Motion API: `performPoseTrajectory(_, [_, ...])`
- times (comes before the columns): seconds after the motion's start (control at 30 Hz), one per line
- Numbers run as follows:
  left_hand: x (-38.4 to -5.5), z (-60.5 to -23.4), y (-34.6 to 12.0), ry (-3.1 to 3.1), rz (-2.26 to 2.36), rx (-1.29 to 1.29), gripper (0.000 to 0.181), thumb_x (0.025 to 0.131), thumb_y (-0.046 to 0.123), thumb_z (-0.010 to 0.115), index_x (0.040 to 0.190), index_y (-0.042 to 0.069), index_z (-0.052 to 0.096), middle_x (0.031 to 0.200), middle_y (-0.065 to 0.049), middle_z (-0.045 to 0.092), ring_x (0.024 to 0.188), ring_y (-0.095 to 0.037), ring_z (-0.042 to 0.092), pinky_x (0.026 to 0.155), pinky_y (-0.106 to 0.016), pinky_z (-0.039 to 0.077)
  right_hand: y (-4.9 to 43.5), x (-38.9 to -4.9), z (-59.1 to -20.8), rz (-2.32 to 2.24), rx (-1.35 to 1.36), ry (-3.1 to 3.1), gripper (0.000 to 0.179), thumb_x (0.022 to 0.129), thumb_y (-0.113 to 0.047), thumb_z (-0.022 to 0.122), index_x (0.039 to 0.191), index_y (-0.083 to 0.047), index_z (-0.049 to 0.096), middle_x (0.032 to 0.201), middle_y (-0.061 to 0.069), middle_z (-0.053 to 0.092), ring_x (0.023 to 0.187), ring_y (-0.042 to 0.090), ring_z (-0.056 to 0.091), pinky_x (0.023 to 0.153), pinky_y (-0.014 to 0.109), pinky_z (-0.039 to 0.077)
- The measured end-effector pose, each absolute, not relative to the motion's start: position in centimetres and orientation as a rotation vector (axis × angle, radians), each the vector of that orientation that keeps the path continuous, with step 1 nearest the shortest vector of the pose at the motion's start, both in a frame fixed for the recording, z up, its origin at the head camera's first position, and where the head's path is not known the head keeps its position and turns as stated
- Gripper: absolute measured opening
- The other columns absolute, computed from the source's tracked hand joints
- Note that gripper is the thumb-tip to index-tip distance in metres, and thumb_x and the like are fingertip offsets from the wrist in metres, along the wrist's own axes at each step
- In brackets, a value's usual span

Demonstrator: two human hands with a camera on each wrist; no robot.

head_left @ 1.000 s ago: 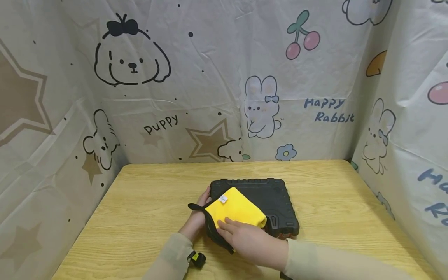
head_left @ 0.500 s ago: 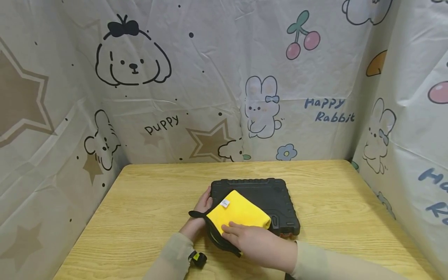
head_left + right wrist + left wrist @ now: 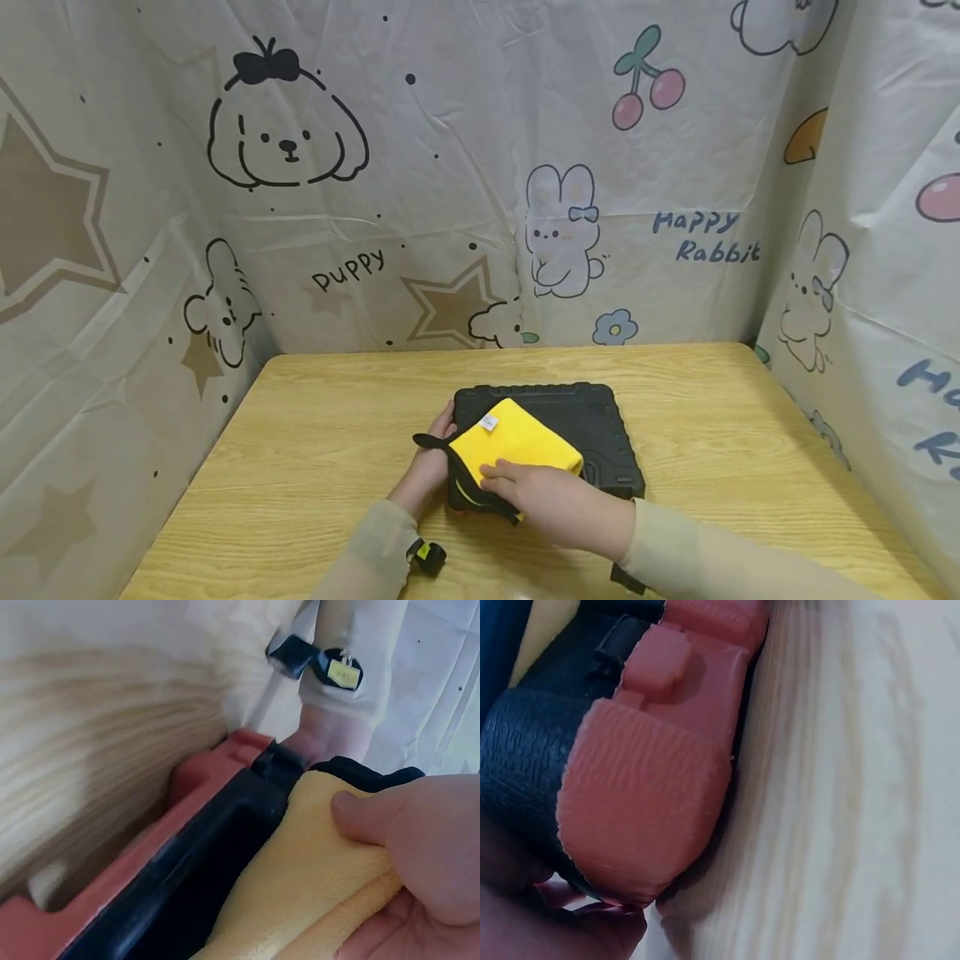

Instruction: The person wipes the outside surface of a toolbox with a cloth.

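A black hard plastic case (image 3: 603,442) lies on the table, its lower half reddish-orange (image 3: 645,795) in the left wrist view. My left hand (image 3: 429,468) grips the case at its left side, with fingers (image 3: 592,930) at the rounded corner. Over the front left of the lid is a folded yellow cloth (image 3: 517,442) with a black border and a small white tag. My right hand (image 3: 558,507) holds this cloth against the case. In the right wrist view, the thumb (image 3: 360,817) lies on top of the fabric and other fingers are beneath it.
The case rests on a wooden table (image 3: 330,417). Printed fabric (image 3: 420,208) hangs behind and at both sides. A black wrist camera (image 3: 429,558) with a yellow label sits at my left wrist; part of another black device (image 3: 626,577) shows below the right sleeve.
The right hand and cloth first slid slightly right and toward me, then moved back up the lid a little. My left hand has stayed on the case's left side.
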State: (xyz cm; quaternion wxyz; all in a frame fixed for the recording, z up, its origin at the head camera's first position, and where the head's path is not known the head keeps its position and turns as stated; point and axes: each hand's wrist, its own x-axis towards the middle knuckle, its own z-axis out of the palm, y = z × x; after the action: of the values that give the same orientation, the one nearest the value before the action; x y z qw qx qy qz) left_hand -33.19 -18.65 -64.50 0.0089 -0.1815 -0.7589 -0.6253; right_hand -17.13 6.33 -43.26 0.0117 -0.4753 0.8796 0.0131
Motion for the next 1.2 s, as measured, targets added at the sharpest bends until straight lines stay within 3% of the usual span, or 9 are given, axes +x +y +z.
performPoseTrajectory(0.1, [-26.1, -54.7, -16.1, -2.666, -1.819, -0.057, 0.06, 0.112, 0.027, 0.038, 0.165, 0.007, 0.019, 0.167, -0.026, 0.025, 0.152, -0.049, 0.028, 0.121, -0.066, 0.025, 6.1, -17.9, -43.3, 0.033, -1.473, 2.753, 0.059, 0.09, 0.007, 0.07, 0.144, -0.014, 0.06, 0.154, -0.001, 0.055, 0.137, 0.014, 0.057, 0.086, 0.015, 0.056])
performPoseTrajectory(0.2, [-23.5, -50.3, -14.9, -2.653, -1.849, 0.04, 0.057, 0.111, 0.018, 0.037, 0.162, -0.001, 0.021, 0.166, -0.03, 0.023, 0.153, -0.052, 0.022, 0.123, -0.066, 0.019, 5.7, -18.7, -43.2, 0.012, -1.45, 2.759, 0.054, 0.092, 0.005, 0.068, 0.143, -0.013, 0.061, 0.152, 0.001, 0.057, 0.135, 0.016, 0.059, 0.088, 0.017, 0.057])
performPoseTrajectory(0.3, [-23.2, -49.4, -14.7, -2.617, -1.873, 0.054, 0.053, 0.111, 0.013, 0.035, 0.162, 0.0, 0.025, 0.166, -0.028, 0.025, 0.153, -0.05, 0.022, 0.124, -0.065, 0.018, 5.4, -19.5, -43.1, -0.009, -1.411, 2.76, 0.051, 0.092, 0.003, 0.07, 0.141, -0.012, 0.062, 0.15, 0.002, 0.059, 0.131, 0.016, 0.061, 0.091, 0.021, 0.057])
performPoseTrajectory(0.43, [-23.2, -49.7, -14.9, -2.627, -1.821, 0.01, 0.051, 0.113, 0.019, 0.032, 0.16, 0.001, 0.031, 0.165, -0.027, 0.03, 0.153, -0.048, 0.025, 0.124, -0.064, 0.02, 5.2, -20.7, -42.9, -0.028, -1.362, 2.768, 0.051, 0.09, -0.001, 0.075, 0.139, -0.011, 0.063, 0.148, 0.004, 0.061, 0.125, 0.016, 0.066, 0.092, 0.023, 0.058])
performPoseTrajectory(0.57, [-23.6, -50.4, -15.2, -2.652, -1.806, 0.014, 0.049, 0.113, 0.019, 0.032, 0.158, -0.001, 0.034, 0.163, -0.027, 0.032, 0.153, -0.047, 0.026, 0.124, -0.064, 0.021, 5.0, -22.2, -42.7, -0.035, -1.311, 2.783, 0.049, 0.092, 0.0, 0.073, 0.139, -0.01, 0.064, 0.148, 0.004, 0.061, 0.128, 0.017, 0.064, 0.099, 0.026, 0.056])
performPoseTrajectory(0.83, [-24.0, -50.9, -15.4, -2.677, -1.784, 0.017, 0.052, 0.112, 0.014, 0.033, 0.163, 0.003, 0.026, 0.167, -0.025, 0.027, 0.155, -0.045, 0.023, 0.125, -0.064, 0.019, 4.2, -25.1, -42.6, -0.118, -1.142, 2.797, 0.04, 0.1, -0.002, 0.061, 0.139, -0.009, 0.065, 0.146, 0.005, 0.063, 0.133, 0.019, 0.061, 0.112, 0.035, 0.049])
performPoseTrajectory(1.2, [-24.0, -50.7, -15.3, -2.673, -1.787, 0.0, 0.052, 0.112, 0.013, 0.034, 0.163, 0.002, 0.026, 0.166, -0.026, 0.026, 0.155, -0.047, 0.022, 0.125, -0.064, 0.018, 3.7, -27.0, -42.3, -0.127, -1.046, 2.812, 0.039, 0.102, -0.005, 0.061, 0.14, -0.01, 0.065, 0.147, 0.005, 0.062, 0.135, 0.021, 0.06, 0.116, 0.037, 0.045])
